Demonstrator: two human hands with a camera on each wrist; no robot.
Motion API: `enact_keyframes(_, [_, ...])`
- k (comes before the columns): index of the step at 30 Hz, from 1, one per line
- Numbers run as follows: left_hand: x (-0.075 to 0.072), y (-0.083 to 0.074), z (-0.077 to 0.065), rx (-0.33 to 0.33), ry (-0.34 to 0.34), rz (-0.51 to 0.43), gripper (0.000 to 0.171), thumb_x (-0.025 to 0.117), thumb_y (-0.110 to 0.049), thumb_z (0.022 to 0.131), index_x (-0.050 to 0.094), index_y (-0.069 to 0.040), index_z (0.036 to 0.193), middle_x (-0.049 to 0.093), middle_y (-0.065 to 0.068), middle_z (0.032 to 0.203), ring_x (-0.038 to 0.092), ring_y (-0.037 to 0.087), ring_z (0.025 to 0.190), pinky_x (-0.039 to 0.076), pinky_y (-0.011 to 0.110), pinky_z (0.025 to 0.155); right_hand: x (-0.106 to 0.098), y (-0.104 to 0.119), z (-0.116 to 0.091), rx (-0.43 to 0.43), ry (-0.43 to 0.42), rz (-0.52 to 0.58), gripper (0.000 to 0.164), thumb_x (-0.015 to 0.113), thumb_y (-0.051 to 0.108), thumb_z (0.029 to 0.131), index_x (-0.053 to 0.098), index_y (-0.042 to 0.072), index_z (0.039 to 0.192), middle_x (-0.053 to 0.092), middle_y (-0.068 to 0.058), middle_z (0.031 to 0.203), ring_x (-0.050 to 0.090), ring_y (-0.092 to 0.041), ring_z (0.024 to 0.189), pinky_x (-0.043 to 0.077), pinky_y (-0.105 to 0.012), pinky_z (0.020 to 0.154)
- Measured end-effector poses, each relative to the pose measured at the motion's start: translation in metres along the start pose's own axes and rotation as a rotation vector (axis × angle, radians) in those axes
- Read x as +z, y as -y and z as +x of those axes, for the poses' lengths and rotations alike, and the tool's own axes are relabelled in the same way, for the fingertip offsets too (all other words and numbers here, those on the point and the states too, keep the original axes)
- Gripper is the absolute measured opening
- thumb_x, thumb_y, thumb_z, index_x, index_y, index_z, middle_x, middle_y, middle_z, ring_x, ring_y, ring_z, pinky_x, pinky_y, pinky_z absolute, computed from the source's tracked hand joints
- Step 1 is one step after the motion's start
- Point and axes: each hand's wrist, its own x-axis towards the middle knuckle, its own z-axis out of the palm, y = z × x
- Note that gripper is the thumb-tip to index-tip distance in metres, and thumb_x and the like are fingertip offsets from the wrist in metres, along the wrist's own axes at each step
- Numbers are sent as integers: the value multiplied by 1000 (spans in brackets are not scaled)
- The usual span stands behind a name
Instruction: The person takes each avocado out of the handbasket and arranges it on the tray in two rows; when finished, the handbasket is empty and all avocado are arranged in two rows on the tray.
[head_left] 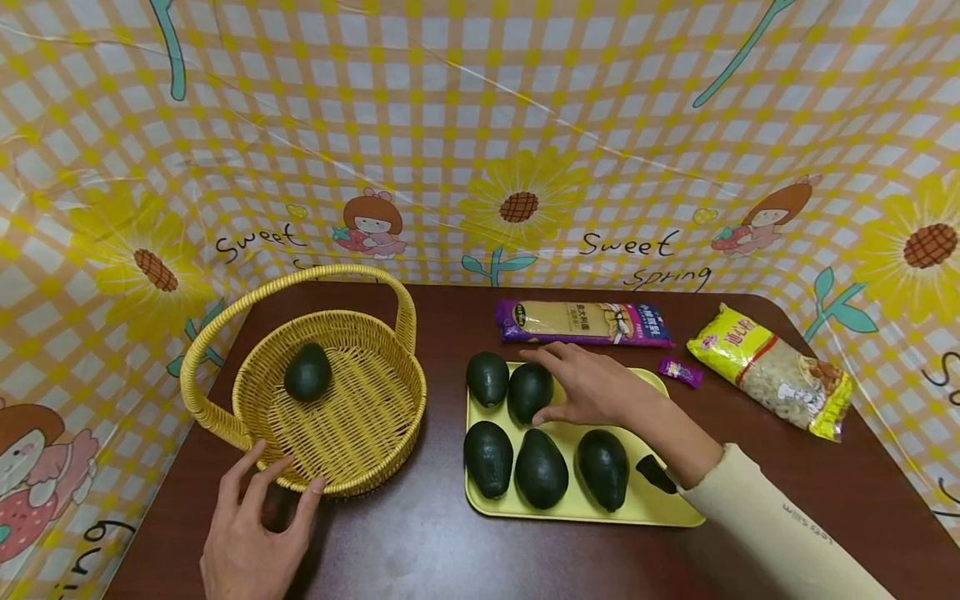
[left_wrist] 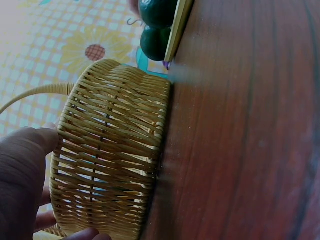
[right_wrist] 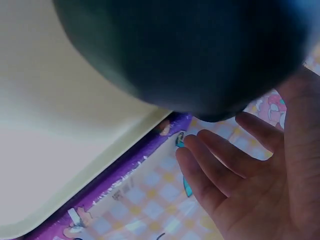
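Observation:
My right hand (head_left: 588, 385) reaches over a yellow tray (head_left: 581, 517), fingers extended and spread above a dark green avocado (head_left: 530, 396) in its back row. Several more avocados lie on the tray, among them a front one (head_left: 542, 471). In the right wrist view a dark avocado (right_wrist: 185, 55) fills the top, with the right hand's fingers (right_wrist: 225, 160) apart below it. My left hand (head_left: 258, 525) is at the near side of a woven yellow basket (head_left: 375, 479), its thumb touching the rim in the left wrist view. One avocado (head_left: 307, 372) lies inside the basket.
Behind the tray lies a purple pasta packet (head_left: 585, 323). To the right are a small purple sachet (head_left: 681, 372) and a yellow-ended bag (head_left: 772, 371). The basket's tall handle (head_left: 300, 275) arches over its back. A checked cloth (head_left: 450, 108) rises behind the brown table (head_left: 420, 550).

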Motion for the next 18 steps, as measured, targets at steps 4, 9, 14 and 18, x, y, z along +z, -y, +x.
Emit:
enact_keyframes(4, [0, 0, 0, 8, -5, -3, 43, 94, -29, 85, 79, -9, 120, 63, 12, 147, 71, 44, 100, 56, 65, 69, -6, 3, 1, 3, 10, 3, 95, 90, 55, 85, 52, 9, 158, 61, -21, 146, 66, -42, 127, 60, -59, 95])
enact_keyframes(9, [0, -1, 0, 2, -5, -7, 43, 94, -29, 85, 79, -9, 120, 63, 12, 147, 71, 44, 103, 55, 66, 71, -11, 6, 3, -22, -9, -6, 91, 89, 55, 86, 54, 8, 156, 62, -20, 145, 67, -41, 126, 60, -58, 94])
enact_keyframes(14, [0, -1, 0, 2, -8, -5, 43, 95, -28, 84, 79, -9, 120, 63, 12, 147, 71, 44, 102, 55, 66, 70, -16, 9, 6, -31, -4, -29, 87, 86, 55, 89, 55, 8, 156, 61, -22, 146, 64, -43, 130, 60, -59, 96])
enact_keyframes(18, [0, -1, 0, 4, -7, -5, 43, 94, -29, 85, 79, -9, 120, 63, 12, 147, 71, 44, 101, 55, 66, 69, -20, 12, 9, -38, 3, -38, 85, 86, 53, 91, 55, 8, 156, 60, -23, 147, 64, -43, 131, 59, -59, 98])
